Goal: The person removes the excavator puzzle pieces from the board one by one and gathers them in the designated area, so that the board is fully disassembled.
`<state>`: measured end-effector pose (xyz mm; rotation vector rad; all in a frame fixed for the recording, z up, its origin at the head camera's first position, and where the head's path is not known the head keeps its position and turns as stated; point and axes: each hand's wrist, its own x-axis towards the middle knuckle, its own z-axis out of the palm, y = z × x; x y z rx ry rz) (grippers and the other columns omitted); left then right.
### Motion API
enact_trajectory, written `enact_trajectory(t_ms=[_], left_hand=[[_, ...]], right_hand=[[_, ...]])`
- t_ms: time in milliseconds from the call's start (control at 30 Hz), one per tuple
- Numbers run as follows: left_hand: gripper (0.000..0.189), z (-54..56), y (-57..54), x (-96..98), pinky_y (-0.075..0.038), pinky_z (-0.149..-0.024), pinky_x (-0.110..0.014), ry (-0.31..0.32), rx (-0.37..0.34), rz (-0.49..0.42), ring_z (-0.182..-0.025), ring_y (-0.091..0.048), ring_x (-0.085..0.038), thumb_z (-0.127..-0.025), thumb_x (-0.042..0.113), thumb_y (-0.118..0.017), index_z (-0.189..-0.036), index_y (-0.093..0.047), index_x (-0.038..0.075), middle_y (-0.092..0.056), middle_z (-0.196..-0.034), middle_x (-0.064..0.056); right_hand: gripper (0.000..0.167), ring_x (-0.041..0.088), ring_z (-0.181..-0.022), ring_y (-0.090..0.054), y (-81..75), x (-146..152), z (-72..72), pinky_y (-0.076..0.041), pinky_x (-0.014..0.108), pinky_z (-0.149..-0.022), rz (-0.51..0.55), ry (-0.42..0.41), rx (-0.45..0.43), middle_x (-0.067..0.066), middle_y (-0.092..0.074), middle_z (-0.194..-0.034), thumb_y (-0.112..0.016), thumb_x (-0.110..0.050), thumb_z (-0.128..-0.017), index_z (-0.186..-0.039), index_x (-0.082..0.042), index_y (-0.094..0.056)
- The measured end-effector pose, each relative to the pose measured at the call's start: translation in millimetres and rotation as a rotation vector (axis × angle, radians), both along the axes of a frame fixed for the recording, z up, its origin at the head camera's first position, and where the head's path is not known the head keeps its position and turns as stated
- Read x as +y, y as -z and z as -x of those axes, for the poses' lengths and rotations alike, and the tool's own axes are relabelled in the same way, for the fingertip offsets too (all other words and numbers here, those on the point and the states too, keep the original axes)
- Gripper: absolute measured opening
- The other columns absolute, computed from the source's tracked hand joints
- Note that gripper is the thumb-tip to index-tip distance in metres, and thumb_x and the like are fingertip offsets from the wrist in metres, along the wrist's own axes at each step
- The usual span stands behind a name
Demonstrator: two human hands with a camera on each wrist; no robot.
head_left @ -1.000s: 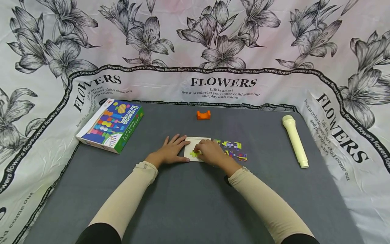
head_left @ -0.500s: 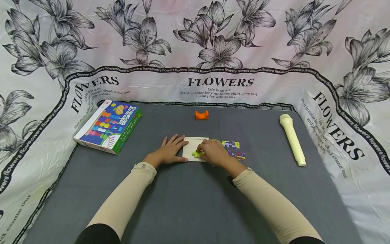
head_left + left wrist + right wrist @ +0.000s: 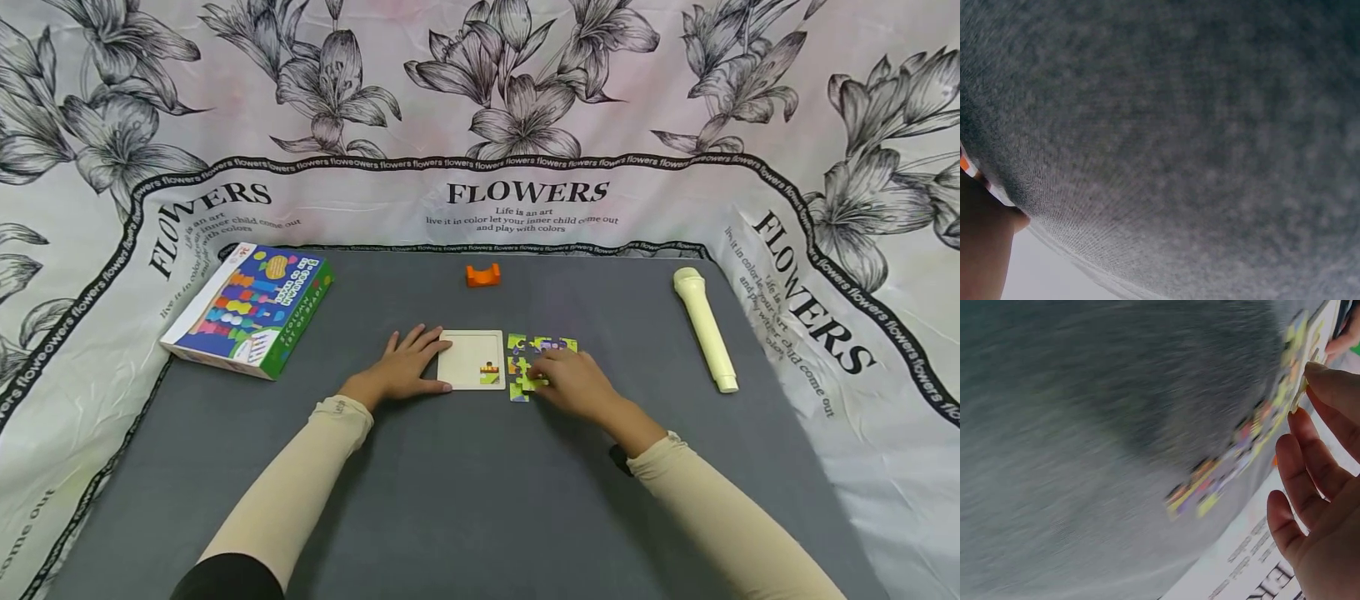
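A cream square puzzle tray (image 3: 461, 360) lies flat at the middle of the table, with one colourful puzzle piece (image 3: 490, 373) in its lower right corner. My left hand (image 3: 401, 367) rests at the tray's left side, fingers spread, thumb and fingertips touching its edge. Just right of the tray, my right hand (image 3: 577, 385) is above loose puzzle pieces (image 3: 517, 342) and partly covers them. Between its thumb and forefinger it pinches a yellow-green puzzle piece (image 3: 1298, 399), seen nearly edge-on in the right wrist view. The left wrist view shows mostly grey cloth.
A blue and green game box (image 3: 251, 308) lies at the back left. An orange curved block (image 3: 483, 275) sits beyond the tray. To the right lies a pale yellow microphone-shaped stick (image 3: 705, 329). A flower-print sheet (image 3: 525, 146) borders the grey tabletop (image 3: 435, 492).
My right hand has moved rightward off the tray, over the loose pieces, with the yellow-green puzzle piece still pinched. The corner piece in the tray is now uncovered. My left hand stays at the tray.
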<state>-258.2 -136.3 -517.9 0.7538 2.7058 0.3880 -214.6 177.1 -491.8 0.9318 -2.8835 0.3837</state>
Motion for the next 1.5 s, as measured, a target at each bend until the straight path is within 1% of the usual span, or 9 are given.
enact_trajectory(t_ms=[267,400,533,733,867,1033,1167,1367,1500], left_hand=[[0.082,2.5,0.1,-3.0,-0.001,-0.113,-0.067,-0.002,0.012,-0.002,-0.15,-0.004,-0.035,-0.089,0.06,-0.06,-0.154,-0.028,0.022,-0.013,-0.163,-0.006],[0.083,1.5,-0.4,-1.1,0.001,-0.114,-0.065,-0.005,-0.014,0.011,-0.15,-0.001,-0.032,-0.089,0.061,-0.058,-0.155,-0.025,0.023,-0.01,-0.164,-0.004],[0.084,1.1,0.6,1.1,0.002,-0.114,-0.065,-0.001,-0.019,0.019,-0.15,0.0,-0.031,-0.089,0.063,-0.057,-0.155,-0.024,0.024,-0.009,-0.164,-0.002],[0.083,2.7,1.8,0.3,0.002,-0.114,-0.065,-0.002,-0.015,0.027,-0.151,0.0,-0.031,-0.089,0.063,-0.056,-0.155,-0.024,0.025,-0.008,-0.164,-0.002],[0.083,3.4,1.9,-0.1,0.001,-0.113,-0.066,0.0,-0.012,0.027,-0.15,0.0,-0.032,-0.088,0.064,-0.056,-0.155,-0.025,0.025,-0.009,-0.164,-0.002],[0.083,2.5,1.7,-0.7,0.001,-0.113,-0.066,0.003,-0.014,0.014,-0.15,-0.001,-0.032,-0.088,0.063,-0.057,-0.155,-0.025,0.025,-0.01,-0.164,-0.003],[0.083,0.7,1.9,-2.1,0.0,-0.113,-0.066,0.001,-0.014,0.01,-0.15,-0.001,-0.032,-0.089,0.062,-0.057,-0.155,-0.025,0.024,-0.011,-0.164,-0.003],[0.082,-0.2,3.7,-1.5,0.0,-0.113,-0.066,0.004,-0.007,-0.005,-0.15,-0.002,-0.032,-0.089,0.062,-0.057,-0.154,-0.027,0.024,-0.012,-0.164,-0.003],[0.083,2.7,2.0,-3.0,0.0,-0.113,-0.066,0.003,-0.004,0.005,-0.15,-0.002,-0.032,-0.088,0.063,-0.057,-0.154,-0.026,0.024,-0.011,-0.164,-0.003]], right_hand=[[0.014,0.023,-0.091,-0.064,5.3,20,-7.1,-0.046,0.046,-0.075,0.001,0.014,-0.01,0.001,-0.069,-0.095,-0.078,-0.016,-0.082,-0.096,-0.015,-0.075],[0.014,0.023,-0.089,-0.063,9.8,24,-10.6,-0.045,0.045,-0.072,-0.002,0.019,-0.025,0.001,-0.068,-0.093,-0.079,-0.016,-0.081,-0.094,-0.015,-0.074],[0.013,0.023,-0.087,-0.063,12.9,26,-13.6,-0.045,0.045,-0.072,-0.006,0.022,-0.024,0.002,-0.068,-0.092,-0.078,-0.015,-0.081,-0.093,-0.015,-0.073],[0.013,0.023,-0.091,-0.063,9.8,22,-12.6,-0.046,0.046,-0.074,-0.001,0.032,-0.02,0.001,-0.069,-0.094,-0.078,-0.017,-0.082,-0.094,-0.015,-0.074],[0.015,0.022,-0.091,-0.064,3.9,11,-6.9,-0.047,0.045,-0.073,0.002,0.02,-0.007,0.0,-0.069,-0.096,-0.079,-0.017,-0.082,-0.096,-0.015,-0.075],[0.015,0.024,-0.094,-0.065,-2.0,-13,2.2,-0.049,0.047,-0.077,0.0,-0.034,0.005,0.002,-0.07,-0.099,-0.078,-0.015,-0.082,-0.096,-0.014,-0.074],[0.016,0.024,-0.098,-0.064,-0.9,-36,9.6,-0.049,0.047,-0.082,-0.02,-0.055,-0.026,0.002,-0.071,-0.102,-0.076,-0.016,-0.084,-0.099,-0.014,-0.074],[0.022,0.025,-0.105,-0.062,4.1,-58,16.3,-0.047,0.046,-0.087,-0.063,-0.039,-0.108,0.0,-0.071,-0.108,-0.075,-0.018,-0.086,-0.107,-0.015,-0.075],[0.023,0.026,-0.105,-0.061,4.5,-64,19.0,-0.046,0.049,-0.09,-0.071,-0.037,-0.101,0.001,-0.07,-0.11,-0.075,-0.018,-0.086,-0.108,-0.016,-0.075]])
